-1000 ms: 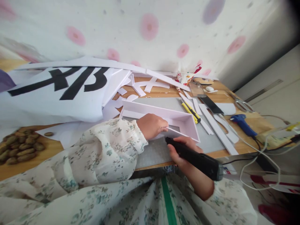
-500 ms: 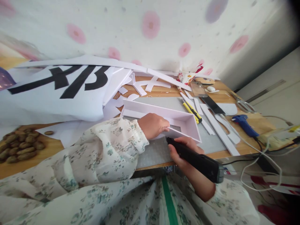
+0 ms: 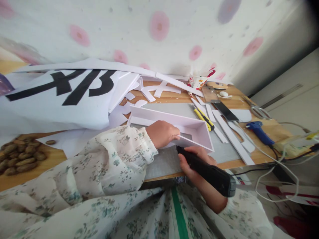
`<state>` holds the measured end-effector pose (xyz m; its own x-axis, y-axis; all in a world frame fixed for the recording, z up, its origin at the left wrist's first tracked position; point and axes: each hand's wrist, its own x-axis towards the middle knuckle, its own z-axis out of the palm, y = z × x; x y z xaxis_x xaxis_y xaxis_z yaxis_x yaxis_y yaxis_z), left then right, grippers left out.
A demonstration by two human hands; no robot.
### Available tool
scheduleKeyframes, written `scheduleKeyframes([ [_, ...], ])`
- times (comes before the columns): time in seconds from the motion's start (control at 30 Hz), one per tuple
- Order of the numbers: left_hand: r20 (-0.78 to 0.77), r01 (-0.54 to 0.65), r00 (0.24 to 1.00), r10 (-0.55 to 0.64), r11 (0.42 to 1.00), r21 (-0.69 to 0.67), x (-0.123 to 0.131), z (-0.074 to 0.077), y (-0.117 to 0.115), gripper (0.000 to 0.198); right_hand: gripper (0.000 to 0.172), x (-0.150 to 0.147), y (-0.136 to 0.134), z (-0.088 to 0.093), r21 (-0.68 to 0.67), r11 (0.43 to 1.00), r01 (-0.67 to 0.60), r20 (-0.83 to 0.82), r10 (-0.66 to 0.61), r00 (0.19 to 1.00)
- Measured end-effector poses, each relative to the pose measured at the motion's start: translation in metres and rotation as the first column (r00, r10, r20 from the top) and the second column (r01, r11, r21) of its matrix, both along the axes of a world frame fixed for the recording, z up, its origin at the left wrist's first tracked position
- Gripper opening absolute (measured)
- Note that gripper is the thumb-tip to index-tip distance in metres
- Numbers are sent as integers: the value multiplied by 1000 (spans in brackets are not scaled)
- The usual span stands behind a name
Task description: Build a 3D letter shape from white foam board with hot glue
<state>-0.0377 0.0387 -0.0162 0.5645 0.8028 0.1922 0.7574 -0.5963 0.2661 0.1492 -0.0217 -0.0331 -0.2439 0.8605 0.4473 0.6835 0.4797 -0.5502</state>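
A long white foam-board tray [image 3: 191,125] lies on a grey cutting mat [image 3: 164,161] at the desk's front. My left hand [image 3: 161,133] grips the tray's near wall, fingers curled over its edge. My right hand [image 3: 193,162] is closed round a black corded tool [image 3: 208,171], whose tip sits against the near wall close to my left fingertips. Both sleeves are floral.
White foam strips [image 3: 233,137] and offcuts litter the wooden desk [image 3: 271,127]. A yellow utility knife [image 3: 203,119], blue glue gun [image 3: 259,132], scissors [image 3: 258,111] and a paper cup [image 3: 198,81] lie at right. A lettered white sheet [image 3: 62,96] covers the left; brown nuts [image 3: 20,159] lie nearby.
Hardly anything has moved. My right hand and the black tool have shifted slightly along the tray's near wall; my left hand keeps its hold.
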Motion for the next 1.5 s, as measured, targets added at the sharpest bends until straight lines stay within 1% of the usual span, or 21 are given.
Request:
scheduleKeyframes([
  [0.23,10,9,1000,-9,1000,20,-1,-1,0,20,14,1,-2,3,-8,1000,-19,-15,19,1000],
  [0.43,6,11,1000,-12,1000,10,-1,-1,1,19,15,-1,-2,4,-16,1000,-20,-16,20,1000],
  [0.6,38,16,999,-17,1000,19,-1,-4,2,21,14,-2,-2,3,-46,999,-2,-27,1,1000],
  [0.73,35,22,999,-23,999,24,-1,-4,1,21,15,-2,-1,3,-45,999,5,-27,-7,1000],
  [0.93,-2,11,1000,-11,1000,24,0,-3,1,19,17,-2,0,-1,10,999,37,4,-37,999],
  [1.1,13,22,1000,-22,1000,23,-1,-4,1,20,18,-2,1,-4,58,996,62,1,-62,998],
  [1.27,52,59,997,-59,998,1,-1,-4,3,20,18,-4,1,-3,98,995,31,36,-35,999],
  [1.5,92,83,992,-84,996,10,-1,-4,2,23,19,-9,6,-13,203,979,15,-40,-7,999],
])
